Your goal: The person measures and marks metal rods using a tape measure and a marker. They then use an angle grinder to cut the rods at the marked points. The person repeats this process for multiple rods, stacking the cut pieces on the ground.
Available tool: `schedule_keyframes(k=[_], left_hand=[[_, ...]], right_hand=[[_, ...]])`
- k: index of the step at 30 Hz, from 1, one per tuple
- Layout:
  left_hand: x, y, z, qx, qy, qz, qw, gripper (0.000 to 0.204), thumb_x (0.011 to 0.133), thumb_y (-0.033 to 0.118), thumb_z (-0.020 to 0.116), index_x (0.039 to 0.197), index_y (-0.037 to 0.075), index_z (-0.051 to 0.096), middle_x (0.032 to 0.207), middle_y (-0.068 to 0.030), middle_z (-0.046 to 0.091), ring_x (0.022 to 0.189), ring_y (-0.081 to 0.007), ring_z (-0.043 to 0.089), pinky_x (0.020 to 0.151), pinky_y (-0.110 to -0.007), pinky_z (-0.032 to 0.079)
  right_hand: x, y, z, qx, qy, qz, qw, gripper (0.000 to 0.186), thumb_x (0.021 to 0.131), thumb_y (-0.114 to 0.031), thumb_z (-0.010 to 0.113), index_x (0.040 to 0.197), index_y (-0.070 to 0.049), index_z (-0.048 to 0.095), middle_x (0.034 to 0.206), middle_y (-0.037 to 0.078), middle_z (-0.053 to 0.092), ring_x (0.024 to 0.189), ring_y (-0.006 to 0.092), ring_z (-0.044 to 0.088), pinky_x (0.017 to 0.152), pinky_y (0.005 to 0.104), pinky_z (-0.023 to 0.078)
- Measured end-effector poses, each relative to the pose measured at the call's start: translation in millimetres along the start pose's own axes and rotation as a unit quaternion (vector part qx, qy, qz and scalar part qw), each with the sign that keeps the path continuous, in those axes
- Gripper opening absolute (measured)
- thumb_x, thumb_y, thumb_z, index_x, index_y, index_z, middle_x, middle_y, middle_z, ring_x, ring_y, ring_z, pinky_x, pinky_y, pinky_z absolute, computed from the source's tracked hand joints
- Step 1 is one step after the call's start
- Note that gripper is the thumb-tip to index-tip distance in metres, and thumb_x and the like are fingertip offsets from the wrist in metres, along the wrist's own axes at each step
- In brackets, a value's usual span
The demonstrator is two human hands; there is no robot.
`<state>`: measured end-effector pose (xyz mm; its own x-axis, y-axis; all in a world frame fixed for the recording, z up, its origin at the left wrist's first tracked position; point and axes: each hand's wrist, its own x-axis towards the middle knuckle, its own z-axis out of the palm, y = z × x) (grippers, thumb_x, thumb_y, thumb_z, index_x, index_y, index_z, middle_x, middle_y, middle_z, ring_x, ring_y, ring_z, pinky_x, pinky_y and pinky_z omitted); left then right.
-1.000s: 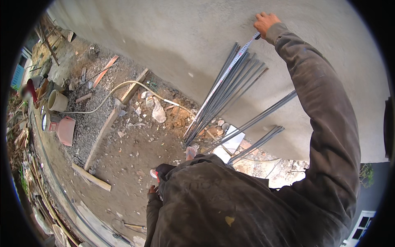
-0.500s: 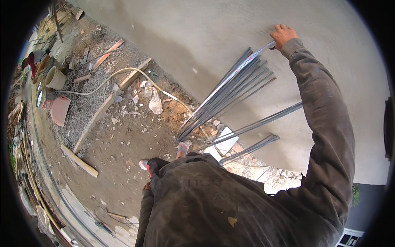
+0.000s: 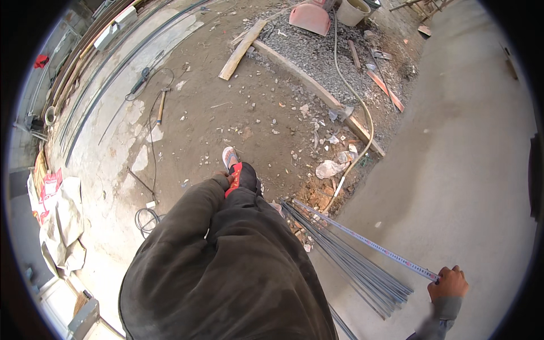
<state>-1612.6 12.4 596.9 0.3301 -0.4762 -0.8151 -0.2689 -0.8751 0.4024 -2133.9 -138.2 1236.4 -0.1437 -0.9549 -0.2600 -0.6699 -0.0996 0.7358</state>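
1. Clock positions refer to a dial centred on the head view. At 4 o'clock, the right hand (image 3: 448, 285) has its fingers curled around one end of a measuring tape (image 3: 371, 243).
2. Just toward 9 o'clock from centre, the left hand (image 3: 229, 177) is against a dark trouser leg (image 3: 246, 178) with red trim. The sleeve partly covers it; whether its fingers grip the cloth cannot be told.
3. The tape runs from the right hand toward the dial's centre, drawn nearly straight. It is probably light, thin and springy, liable to buckle sideways and sharp along its edges; the end within the fist looks the sound place to hold it.
4. Beside the tape, between 4 and 5 o'clock, fan grey steel bars (image 3: 354, 260). They are presumably stiff and, together, heavy, best taken near mid-length.
5. At 3 o'clock stands a smooth grey wall (image 3: 459, 141).
6. Farther out, a pale hose (image 3: 369, 124) curves at 2 o'clock, a bucket (image 3: 352, 11) stands at 1 o'clock, a hammer (image 3: 162, 106) lies at 10 o'clock, and a white sack (image 3: 68, 221) sits between 8 and 9.
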Motion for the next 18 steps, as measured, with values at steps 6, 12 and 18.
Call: schedule_keyframes(k=[6,12,18], left_hand=[[52.2,-77.5,-53.6,-0.117,0.019,-0.073,0.99,0.045,0.088,0.041,0.067,0.114,0.004,0.072,0.105,-0.0183,0.073,0.096,-0.0275,0.07,0.089,-0.039,0.054],[72.1,-106.1,-207.9,-0.41,0.096,-0.073,0.904,0.045,0.095,0.041,0.062,0.118,0.002,0.063,0.101,-0.0139,0.073,0.084,-0.0211,0.069,0.064,-0.034,0.055],[49.3,-177.1,-273.2,-0.557,0.198,-0.12,0.797,0.046,0.097,0.041,0.06,0.123,0.003,0.06,0.106,-0.0153,0.071,0.084,-0.0249,0.069,0.063,-0.037,0.055]], right_hand=[[47.2,-112.5,-189.2,-0.066,0.116,-0.114,0.984,0.012,0.065,-0.011,0.073,0.074,-0.008,0.066,0.082,0.008,0.057,0.08,0.0279,0.061,0.065,0.0412,0.053],[95.7,-233.6,-369.2,-0.045,0.254,-0.212,0.943,0.014,0.065,-0.012,0.073,0.077,-0.007,0.067,0.083,0.011,0.058,0.079,0.0307,0.062,0.067,0.0436,0.052],[148.2,-336.8,-496.4,-0.023,0.309,-0.259,0.915,0.019,0.066,-0.015,0.073,0.083,-0.007,0.067,0.087,0.013,0.061,0.082,0.0343,0.064,0.072,0.0458,0.053]])
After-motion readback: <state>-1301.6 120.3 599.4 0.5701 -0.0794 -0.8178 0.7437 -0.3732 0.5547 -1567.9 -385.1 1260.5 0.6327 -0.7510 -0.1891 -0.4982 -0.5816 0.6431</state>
